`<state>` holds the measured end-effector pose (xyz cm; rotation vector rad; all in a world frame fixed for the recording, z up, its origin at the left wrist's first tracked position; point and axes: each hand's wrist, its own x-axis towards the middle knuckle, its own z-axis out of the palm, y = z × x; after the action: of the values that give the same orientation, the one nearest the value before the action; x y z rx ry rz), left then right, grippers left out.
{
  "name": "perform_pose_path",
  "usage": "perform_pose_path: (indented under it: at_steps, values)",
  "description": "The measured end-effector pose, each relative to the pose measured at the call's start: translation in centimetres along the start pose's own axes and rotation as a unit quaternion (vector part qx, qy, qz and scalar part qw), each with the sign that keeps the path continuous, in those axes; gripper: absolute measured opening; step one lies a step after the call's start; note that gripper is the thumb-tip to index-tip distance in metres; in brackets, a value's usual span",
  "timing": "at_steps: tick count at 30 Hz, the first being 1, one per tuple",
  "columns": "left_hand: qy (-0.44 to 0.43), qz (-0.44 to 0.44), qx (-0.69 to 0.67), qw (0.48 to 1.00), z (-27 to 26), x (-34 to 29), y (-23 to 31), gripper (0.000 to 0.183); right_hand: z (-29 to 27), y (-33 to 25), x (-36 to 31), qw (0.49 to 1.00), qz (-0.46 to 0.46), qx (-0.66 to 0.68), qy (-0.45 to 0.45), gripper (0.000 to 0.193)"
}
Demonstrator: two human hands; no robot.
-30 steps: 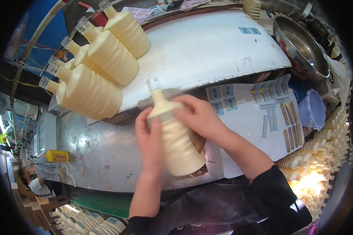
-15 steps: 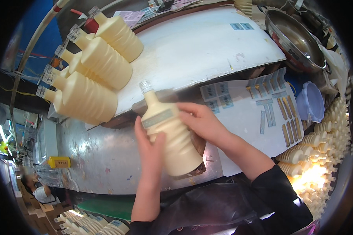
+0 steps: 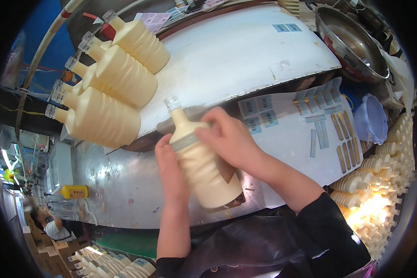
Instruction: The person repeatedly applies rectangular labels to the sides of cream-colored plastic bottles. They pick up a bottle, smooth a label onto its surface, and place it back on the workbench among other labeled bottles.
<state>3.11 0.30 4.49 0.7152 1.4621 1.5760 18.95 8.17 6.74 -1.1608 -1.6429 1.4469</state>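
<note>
A cream plastic bottle with ribbed sides and a clear threaded neck leans tilted before me, neck pointing away. My left hand is closed along its left side, thumb on the front. Across the shoulder runs a greyish label strip. Bent over the right end of that strip is my right hand, thumb and fingers close to the bottle's surface. A brown flat piece shows below its palm, against the bottle; whether the fingers grip it is hidden. The bottle's base rests near a dark brown block.
Several similar bottles stand at the left on a white board. Label sheets and gold strips lie on white paper at right, beside a lavender basin and a metal pan. A yellow container and a person are far left.
My right hand has shifted left over the label strip, and its thumb now covers the strip's right end. The brown flat piece shows more plainly. My left hand has barely moved on the bottle.
</note>
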Motion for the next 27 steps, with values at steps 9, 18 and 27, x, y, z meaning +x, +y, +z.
perform_pose_path:
  at_steps: [9,18,27]
  values:
    - [0.004,0.023,0.016,1.000,0.1,0.3,-0.6,0.029,0.5,0.2,0.6,0.999,0.029,-0.022,0.021,0.042]
    - [0.005,0.022,0.024,0.999,0.3,0.3,-0.6,0.029,0.5,0.2,0.6,0.999,0.024,-0.019,0.023,0.038]
    - [0.009,0.014,0.028,0.999,0.3,0.2,-0.6,0.036,0.2,1.9,1.2,0.988,0.014,0.155,0.015,0.029]
